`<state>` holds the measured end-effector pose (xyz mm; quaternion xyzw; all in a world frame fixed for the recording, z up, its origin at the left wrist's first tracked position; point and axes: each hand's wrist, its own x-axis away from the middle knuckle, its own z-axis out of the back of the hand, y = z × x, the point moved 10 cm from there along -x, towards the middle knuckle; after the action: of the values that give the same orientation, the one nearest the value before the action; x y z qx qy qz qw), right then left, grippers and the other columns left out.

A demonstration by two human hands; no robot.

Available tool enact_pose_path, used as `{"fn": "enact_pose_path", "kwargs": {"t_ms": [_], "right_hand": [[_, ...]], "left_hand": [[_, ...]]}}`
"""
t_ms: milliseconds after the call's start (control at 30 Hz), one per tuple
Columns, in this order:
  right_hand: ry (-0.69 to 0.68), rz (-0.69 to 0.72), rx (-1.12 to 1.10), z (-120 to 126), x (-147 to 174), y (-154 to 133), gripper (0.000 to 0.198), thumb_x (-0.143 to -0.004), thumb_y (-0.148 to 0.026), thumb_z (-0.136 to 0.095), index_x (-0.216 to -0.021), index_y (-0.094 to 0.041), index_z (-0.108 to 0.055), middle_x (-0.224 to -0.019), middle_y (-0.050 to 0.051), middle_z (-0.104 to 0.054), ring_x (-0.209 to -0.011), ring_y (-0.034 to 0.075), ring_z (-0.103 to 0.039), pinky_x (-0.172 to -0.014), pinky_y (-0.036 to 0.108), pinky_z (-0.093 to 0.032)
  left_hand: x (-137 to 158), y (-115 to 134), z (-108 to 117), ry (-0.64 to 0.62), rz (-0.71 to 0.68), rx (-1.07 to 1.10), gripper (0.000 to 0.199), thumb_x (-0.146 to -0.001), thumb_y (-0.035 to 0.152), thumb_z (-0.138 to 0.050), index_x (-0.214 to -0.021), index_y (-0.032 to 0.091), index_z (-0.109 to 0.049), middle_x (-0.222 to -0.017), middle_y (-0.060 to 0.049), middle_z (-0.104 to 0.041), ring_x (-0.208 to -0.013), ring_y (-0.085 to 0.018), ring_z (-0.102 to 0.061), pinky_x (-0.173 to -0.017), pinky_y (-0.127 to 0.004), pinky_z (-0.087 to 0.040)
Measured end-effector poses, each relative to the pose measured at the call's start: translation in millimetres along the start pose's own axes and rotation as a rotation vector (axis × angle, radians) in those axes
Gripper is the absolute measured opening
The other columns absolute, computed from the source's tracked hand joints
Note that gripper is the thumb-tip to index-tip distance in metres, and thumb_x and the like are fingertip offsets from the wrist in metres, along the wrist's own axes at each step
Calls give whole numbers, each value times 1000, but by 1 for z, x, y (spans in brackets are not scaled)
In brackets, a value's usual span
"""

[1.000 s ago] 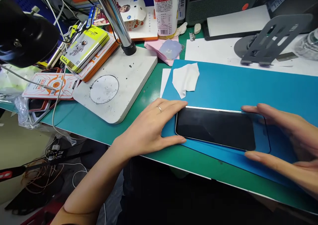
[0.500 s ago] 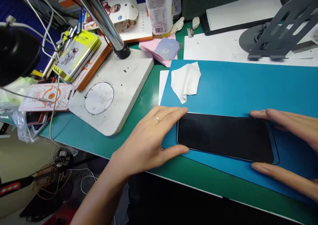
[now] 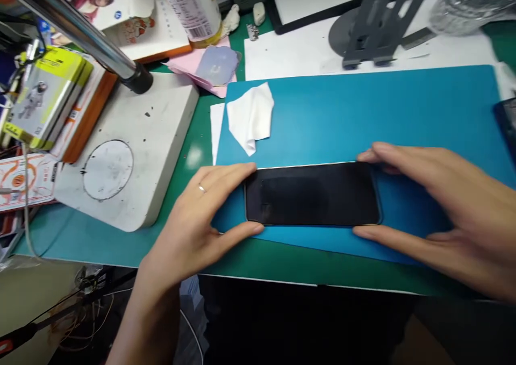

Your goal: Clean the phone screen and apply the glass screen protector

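A smartphone [image 3: 312, 194] with a dark screen lies face up, lengthwise, on a blue mat [image 3: 363, 112]. My left hand [image 3: 201, 214], with a ring on one finger, grips the phone's left end, fingertips on the far edge and thumb on the near edge. At the other end, my right hand [image 3: 439, 204] holds the phone the same way, thumb at the near right corner and fingers at the far right corner. Just beyond the phone, toward the left, a crumpled white cloth [image 3: 250, 119] rests on the mat.
On the left stands a white base [image 3: 161, 117] with a metal pole [image 3: 80, 31]. Stacked boxes [image 3: 46, 99] sit beside it. Along the back are a bottle [image 3: 191, 10], a grey stand [image 3: 365, 31] and a clear jar [image 3: 463, 7]. The table edge [image 3: 282, 283] runs in front.
The view has shifted right. My right hand has closed in on the phone's right end, and the bluish clear-edged layer that stuck out there no longer shows. The phone lies straighter.
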<state>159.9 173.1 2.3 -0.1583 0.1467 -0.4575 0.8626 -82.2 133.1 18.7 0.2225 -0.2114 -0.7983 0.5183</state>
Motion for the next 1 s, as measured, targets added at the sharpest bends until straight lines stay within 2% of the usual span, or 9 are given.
{"fn": "enact_pose_path", "kwargs": {"t_ms": [100,200,333,533,767,1000], "right_hand": [[-26,91,-47,1,1,-11,71,-100,-54,-56,-161,-21,-37,-151,14,-56,-136,32,-57,-113,46,-53],[-33,120,-79,3,1,-14,72,-99,-52,-59,-159,-18,-39,-150,16,-58,-134,36,-58,-111,52,-54],[-9,155,-60,4,2,-16,72,-98,-52,-62,-157,-15,-43,-148,16,-61,-135,37,-58,-112,51,-51],[-27,143,-90,1,4,-14,74,-98,-52,-61,-158,-16,-40,-151,15,-59,-139,35,-55,-114,48,-50],[-9,152,-85,3,5,-15,73,-100,-50,-60,-159,-13,-37,-150,16,-59,-138,34,-55,-113,46,-51],[-36,119,-121,1,5,-13,72,-99,-49,-60,-159,-15,-38,-151,16,-59,-139,34,-55,-113,47,-51]], "left_hand": [[1,-3,-2,-16,29,-19,67,-92,39,-77,-151,28,-48,-143,-6,-64,-130,-25,-58,-111,-39,-47],[2,-4,-3,-18,44,-28,66,-92,38,-77,-152,30,-48,-142,-5,-64,-128,-26,-59,-110,-40,-48],[3,-5,-3,-13,51,-35,67,-92,39,-78,-151,32,-48,-141,-5,-64,-127,-28,-59,-108,-43,-48],[3,-5,-5,-31,66,-54,65,-93,40,-76,-152,34,-48,-141,-5,-64,-126,-30,-58,-105,-47,-48],[0,-4,-6,-49,75,-76,67,-92,38,-76,-152,37,-46,-144,-2,-63,-127,-28,-59,-106,-45,-47],[2,-8,-5,-27,114,-56,70,-91,42,-76,-154,40,-46,-144,-3,-64,-125,-31,-58,-102,-51,-51]]}}
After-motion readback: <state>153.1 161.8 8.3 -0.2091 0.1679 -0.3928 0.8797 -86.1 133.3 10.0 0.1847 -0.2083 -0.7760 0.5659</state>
